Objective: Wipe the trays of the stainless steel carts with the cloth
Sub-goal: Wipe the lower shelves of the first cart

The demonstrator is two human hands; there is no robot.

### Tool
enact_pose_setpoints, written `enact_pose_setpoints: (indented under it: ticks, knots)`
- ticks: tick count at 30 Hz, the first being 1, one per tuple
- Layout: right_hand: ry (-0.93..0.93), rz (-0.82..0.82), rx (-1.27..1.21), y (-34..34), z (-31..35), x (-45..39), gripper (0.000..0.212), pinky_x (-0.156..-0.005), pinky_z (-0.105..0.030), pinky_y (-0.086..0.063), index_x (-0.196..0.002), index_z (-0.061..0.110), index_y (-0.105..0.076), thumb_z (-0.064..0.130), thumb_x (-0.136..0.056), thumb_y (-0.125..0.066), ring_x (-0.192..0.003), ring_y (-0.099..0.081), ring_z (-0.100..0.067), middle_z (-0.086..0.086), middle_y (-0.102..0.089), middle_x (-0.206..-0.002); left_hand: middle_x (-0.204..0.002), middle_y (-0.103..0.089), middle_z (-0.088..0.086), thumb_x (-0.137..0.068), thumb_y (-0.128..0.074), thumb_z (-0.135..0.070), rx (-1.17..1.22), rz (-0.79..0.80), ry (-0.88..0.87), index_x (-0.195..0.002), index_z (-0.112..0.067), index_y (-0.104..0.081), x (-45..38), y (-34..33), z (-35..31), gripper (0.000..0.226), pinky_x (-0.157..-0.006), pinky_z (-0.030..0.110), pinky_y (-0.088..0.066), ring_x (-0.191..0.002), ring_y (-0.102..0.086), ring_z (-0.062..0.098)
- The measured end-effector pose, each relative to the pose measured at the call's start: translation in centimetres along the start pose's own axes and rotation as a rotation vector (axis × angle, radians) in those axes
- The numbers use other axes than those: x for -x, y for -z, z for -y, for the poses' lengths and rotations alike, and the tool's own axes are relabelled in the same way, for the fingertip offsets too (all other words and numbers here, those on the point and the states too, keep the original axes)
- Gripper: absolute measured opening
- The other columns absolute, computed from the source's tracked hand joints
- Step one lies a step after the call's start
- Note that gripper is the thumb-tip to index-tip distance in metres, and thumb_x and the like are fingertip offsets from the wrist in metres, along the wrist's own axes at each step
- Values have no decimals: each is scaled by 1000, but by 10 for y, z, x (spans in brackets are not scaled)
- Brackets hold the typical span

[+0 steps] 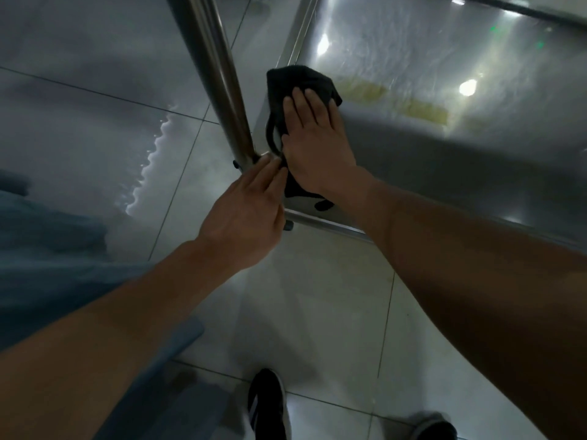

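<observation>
A stainless steel cart tray [444,131] fills the upper right, shiny and streaked, with yellowish patches near its middle. A black cloth [295,81] lies on the tray's near left corner. My right hand [314,144] presses flat on the cloth, fingers spread and pointing away from me. My left hand [247,214] rests at the tray's corner, at the foot of the cart's upright steel post [219,74], its fingertips touching the cloth's edge and the corner.
Pale glossy floor tiles [317,296] lie below. My shoes [268,404] stand at the bottom edge. A blue-grey fabric surface [47,249] and a blue-grey panel [178,344] sit on the left. The tray's raised rim [324,222] runs along the near side.
</observation>
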State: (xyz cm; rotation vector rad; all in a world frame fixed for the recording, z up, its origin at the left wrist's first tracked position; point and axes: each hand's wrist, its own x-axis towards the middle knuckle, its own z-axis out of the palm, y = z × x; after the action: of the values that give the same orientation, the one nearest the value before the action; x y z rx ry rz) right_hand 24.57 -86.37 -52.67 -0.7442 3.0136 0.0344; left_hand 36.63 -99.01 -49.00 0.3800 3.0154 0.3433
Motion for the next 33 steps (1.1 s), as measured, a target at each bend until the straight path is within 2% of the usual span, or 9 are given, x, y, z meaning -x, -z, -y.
enact_pose_setpoints:
  ticks: [4,9,13,17,23,28,33]
  knots:
    - [29,-34,-30,-2,-5,-11,61,-124,-53,-9,-158,6,-17,34,-104,-26,-153,-10,-32,-15,-17,-165,-153,-37,14,-93,-55,-13,6,9,-14,-146,-2,-37,-2,2,3,58,-113,27,-11,-144,-31,27]
    - [40,-58,-58,-3,-14,-26,64,-124,-52,-8,-158,5,-20,36,-102,-18,-153,-12,-32,-16,-20,-165,-161,-22,12,-99,-47,-22,33,34,-12,-152,-4,-26,-9,0,6,60,-115,26,-9,-149,-16,23]
    - [10,-28,-54,-2,-24,-44,61,-124,-51,-4,-159,5,-14,35,-105,-20,-154,-7,-31,-15,-14,-166,-161,-19,13,-101,-39,-30,21,29,-31,-154,-4,-21,-19,0,4,61,-114,27,-4,-150,-14,22]
    - [-19,-14,-47,1,-31,-57,60,-125,-48,-2,-159,9,-11,36,-107,-22,-154,-4,-29,-12,-11,-167,-162,-17,11,-102,-38,-32,19,27,-53,-153,-6,-22,-30,-2,1,60,-112,28,-8,-150,-12,22]
    - [0,-5,-64,3,-37,-55,59,-125,-48,-3,-160,9,-11,36,-108,-20,-155,-1,-27,-10,-9,-167,-160,-24,13,-101,-39,-29,-21,54,-52,-151,-3,-29,-38,-4,-2,58,-110,30,-12,-149,-19,25]
    - [-38,-24,-54,0,-65,-39,59,-125,-49,-5,-159,7,-15,33,-106,-22,-154,-5,-29,-12,-13,-166,-156,-33,15,-99,-38,-32,-65,86,-91,-149,-3,-33,-46,-5,-9,59,-115,35,-15,-146,-25,28]
    - [-115,-2,-47,0,-103,-19,59,-125,-49,-6,-158,9,-15,33,-106,-27,-154,-7,-28,-11,-14,-166,-153,-37,16,-100,-34,-34,-80,108,-86,-146,-3,-37,-59,-6,-25,56,-116,50,-28,-144,-30,32]
